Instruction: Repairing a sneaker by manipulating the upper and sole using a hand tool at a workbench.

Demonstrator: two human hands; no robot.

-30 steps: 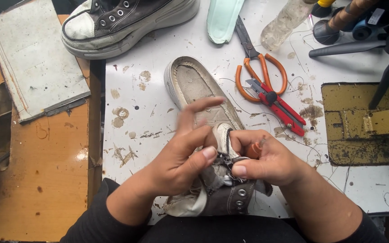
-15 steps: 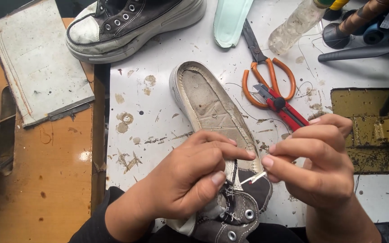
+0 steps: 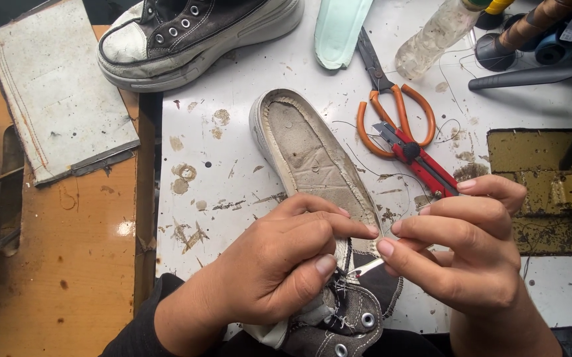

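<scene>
1. Worktop [image 3: 233, 125]: white, stained, with a wooden surface adjoining on the left.
2. Shoe [image 3: 312, 158]: lies sole-up near the centre of the worktop, long axis diagonal, toe toward the upper left, heel end toward the person. Compared with half a second ago, its position is unchanged.
3. Second shoe [image 3: 186, 33]: upright at the top edge, well apart.
4. Left hand [image 3: 272, 264]: fingers closed, gripping the shoe's dark upper at the heel.
5. Right hand [image 3: 464, 244]: fingers pinched together on a thin pale tool [image 3: 365, 266]; it has moved down closer to the left hand.
6. Orange scissors [image 3: 392, 106] and red cutter [image 3: 425, 162]: lying beside the shoe.
</scene>
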